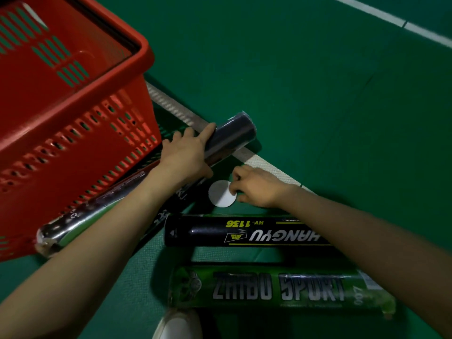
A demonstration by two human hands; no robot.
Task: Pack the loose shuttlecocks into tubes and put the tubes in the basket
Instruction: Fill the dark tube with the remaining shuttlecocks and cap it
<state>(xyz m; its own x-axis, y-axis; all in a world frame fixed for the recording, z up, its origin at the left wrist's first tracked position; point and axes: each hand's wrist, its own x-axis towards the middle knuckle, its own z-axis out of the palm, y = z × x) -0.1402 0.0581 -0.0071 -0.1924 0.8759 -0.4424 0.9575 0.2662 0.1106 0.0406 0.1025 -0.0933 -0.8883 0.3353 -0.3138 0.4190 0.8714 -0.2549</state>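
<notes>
With the red basket (73,99) apparently empty, the left hand (186,152) gripped a dark tube (232,135) while the right hand (256,187) pinched its white cap (220,195), two tubes lying unpacked nearby.

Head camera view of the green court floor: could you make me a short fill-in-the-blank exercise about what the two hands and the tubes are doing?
1. The left hand grips a dark cardboard tube beside the ____ plastic basket.
2. The right hand pinches a round ____ lid.
3. The black tube lying on the floor reads ____.
4. The green tube reads ZMBO ____.

Answers: red; white; HANGYU; SPORT
</notes>
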